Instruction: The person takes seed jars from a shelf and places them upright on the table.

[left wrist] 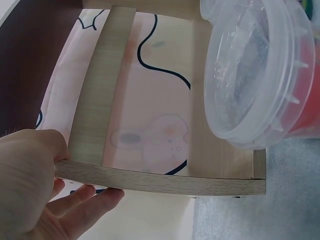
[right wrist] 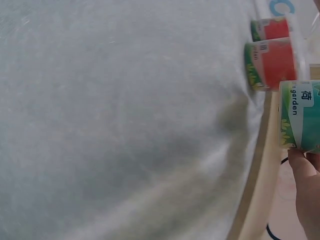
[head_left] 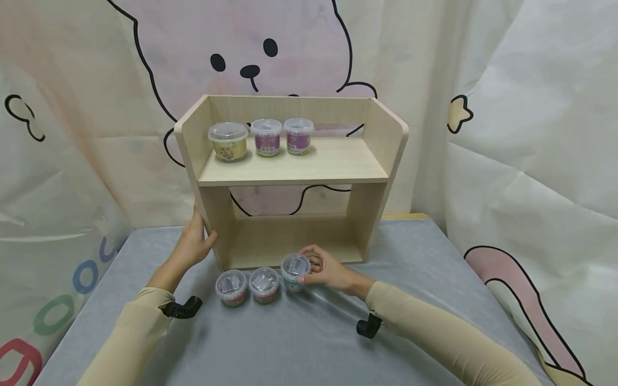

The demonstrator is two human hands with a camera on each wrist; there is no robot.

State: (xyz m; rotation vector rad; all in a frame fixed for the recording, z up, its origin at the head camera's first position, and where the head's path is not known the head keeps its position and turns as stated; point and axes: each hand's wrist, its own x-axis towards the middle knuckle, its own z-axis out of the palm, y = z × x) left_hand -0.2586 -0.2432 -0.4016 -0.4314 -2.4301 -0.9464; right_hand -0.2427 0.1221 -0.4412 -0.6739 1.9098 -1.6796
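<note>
My left hand (head_left: 195, 241) grips the front edge of the left side panel of a light wood two-tier shelf (head_left: 294, 182). In the left wrist view, the left hand (left wrist: 55, 185) has its thumb on one face of the panel and fingers on the other. My right hand (head_left: 328, 268) holds a teal-labelled plastic tub (head_left: 295, 276) with a clear lid, in front of the lower board. In the right wrist view, the thumb lies against the tub's teal label (right wrist: 302, 115). Two red-labelled tubs (head_left: 230, 289) (head_left: 264, 285) stand to its left on the grey cloth.
On the upper board (head_left: 338, 161) stand a yellow-labelled tub (head_left: 229, 143) and two purple-labelled tubs (head_left: 266, 139) (head_left: 298, 138). A grey cloth (head_left: 270, 343) covers the table. Printed curtains (head_left: 531, 161) hang behind and at both sides.
</note>
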